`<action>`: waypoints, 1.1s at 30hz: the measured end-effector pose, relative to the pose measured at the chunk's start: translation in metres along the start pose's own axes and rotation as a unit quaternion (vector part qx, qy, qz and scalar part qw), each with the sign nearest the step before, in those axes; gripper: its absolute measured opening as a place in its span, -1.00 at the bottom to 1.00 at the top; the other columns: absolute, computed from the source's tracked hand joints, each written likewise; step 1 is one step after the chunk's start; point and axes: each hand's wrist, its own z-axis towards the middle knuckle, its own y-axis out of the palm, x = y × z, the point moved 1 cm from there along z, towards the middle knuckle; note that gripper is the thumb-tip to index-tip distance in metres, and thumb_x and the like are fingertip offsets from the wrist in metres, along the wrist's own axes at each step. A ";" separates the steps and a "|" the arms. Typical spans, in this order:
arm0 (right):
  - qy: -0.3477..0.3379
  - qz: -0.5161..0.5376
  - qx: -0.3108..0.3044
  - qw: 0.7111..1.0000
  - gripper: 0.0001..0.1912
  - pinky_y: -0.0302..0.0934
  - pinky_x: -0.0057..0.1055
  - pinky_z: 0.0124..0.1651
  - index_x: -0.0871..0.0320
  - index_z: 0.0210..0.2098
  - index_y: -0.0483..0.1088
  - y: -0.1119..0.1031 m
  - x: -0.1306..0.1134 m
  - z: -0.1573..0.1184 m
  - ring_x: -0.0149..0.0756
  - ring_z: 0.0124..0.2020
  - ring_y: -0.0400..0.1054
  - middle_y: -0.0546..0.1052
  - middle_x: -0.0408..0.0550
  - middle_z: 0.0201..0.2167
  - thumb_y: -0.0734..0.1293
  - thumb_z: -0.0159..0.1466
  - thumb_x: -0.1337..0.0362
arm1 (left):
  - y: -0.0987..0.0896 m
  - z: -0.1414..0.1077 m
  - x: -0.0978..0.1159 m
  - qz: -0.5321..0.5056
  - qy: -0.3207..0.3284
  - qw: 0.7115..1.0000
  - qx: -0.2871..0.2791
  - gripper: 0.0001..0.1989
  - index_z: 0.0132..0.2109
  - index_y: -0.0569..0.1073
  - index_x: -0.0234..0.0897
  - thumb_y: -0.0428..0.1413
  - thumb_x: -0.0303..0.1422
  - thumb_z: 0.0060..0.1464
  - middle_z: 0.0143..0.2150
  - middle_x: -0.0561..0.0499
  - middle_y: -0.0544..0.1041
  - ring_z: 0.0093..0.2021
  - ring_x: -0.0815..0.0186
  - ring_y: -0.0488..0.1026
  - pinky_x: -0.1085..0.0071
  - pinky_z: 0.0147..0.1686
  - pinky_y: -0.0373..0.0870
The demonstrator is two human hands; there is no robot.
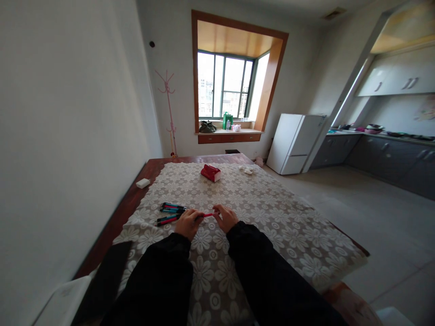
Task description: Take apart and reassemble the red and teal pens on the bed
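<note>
Between my two hands lies a thin pink pen (209,215), held level just above the tablecloth (214,258). My left hand (188,223) is closed on its left end, and my right hand (226,218) pinches its right end. The fingers hide both tips of the pen. Just left of my left hand, several pens (170,208) in blue, pink and black lie in a loose group on the cloth, some partly behind that hand.
Farther back on the table are a red tissue pack (210,172), crumpled white tissues (247,170) and a small white box (143,183). A black flat object (107,276) lies at near left, beside a white chair-like edge (64,301). The wall borders the table's left side.
</note>
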 end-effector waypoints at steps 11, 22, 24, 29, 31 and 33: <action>0.107 0.173 0.092 0.975 -0.82 0.16 -0.47 -0.47 0.14 -0.26 0.33 -0.002 0.006 0.006 -0.38 -0.54 0.30 0.42 -0.15 -0.50 0.23 0.19 0.19 | -0.005 0.001 0.003 -0.001 -0.047 0.998 0.033 -0.85 -0.19 0.49 -0.12 0.04 -0.34 0.12 -0.25 0.02 0.53 -0.17 0.24 0.43 0.30 -0.14 0.38; 0.116 0.151 0.074 0.979 -0.58 -0.05 -0.50 -0.56 0.13 -0.61 0.14 0.000 0.011 0.006 -0.45 -0.64 0.04 0.17 -0.25 -0.71 0.13 0.26 0.00 | 0.000 0.001 -0.003 -0.012 -0.025 0.999 0.039 -0.85 -0.21 0.50 -0.13 0.03 -0.32 0.14 -0.26 0.02 0.53 -0.19 0.26 0.43 0.32 -0.14 0.38; 0.114 0.147 0.071 0.980 -0.58 -0.05 -0.51 -0.55 0.13 -0.59 0.16 0.002 0.012 0.006 -0.46 -0.63 0.05 0.18 -0.25 -0.70 0.13 0.27 0.00 | 0.003 0.000 -0.007 -0.012 -0.015 0.999 0.036 -0.84 -0.21 0.50 -0.14 0.02 -0.31 0.14 -0.26 0.02 0.53 -0.18 0.26 0.43 0.33 -0.14 0.38; 0.104 0.136 0.054 0.984 -0.60 -0.05 -0.52 -0.53 0.15 -0.58 0.19 0.005 0.012 0.004 -0.47 -0.62 0.07 0.22 -0.24 -0.70 0.14 0.27 0.03 | 0.003 -0.001 -0.011 -0.013 -0.014 0.999 0.025 -0.83 -0.19 0.49 -0.13 0.01 -0.32 0.15 -0.25 0.02 0.53 -0.17 0.26 0.43 0.32 -0.12 0.37; 0.102 0.129 0.049 0.985 -0.61 -0.04 -0.52 -0.52 0.15 -0.57 0.20 0.005 0.012 0.003 -0.46 -0.62 0.08 0.23 -0.24 -0.69 0.15 0.27 0.04 | 0.002 -0.001 -0.010 -0.014 -0.017 1.000 0.018 -0.83 -0.19 0.49 -0.13 0.01 -0.31 0.15 -0.24 0.01 0.53 -0.16 0.26 0.43 0.32 -0.12 0.37; 0.100 0.124 0.047 0.986 -0.62 -0.04 -0.52 -0.52 0.15 -0.57 0.22 0.005 0.011 0.003 -0.46 -0.62 0.09 0.25 -0.23 -0.69 0.15 0.27 0.05 | 0.003 -0.001 -0.010 -0.016 -0.021 1.000 0.016 -0.84 -0.20 0.48 -0.14 0.01 -0.32 0.14 -0.25 0.01 0.52 -0.16 0.26 0.43 0.33 -0.12 0.37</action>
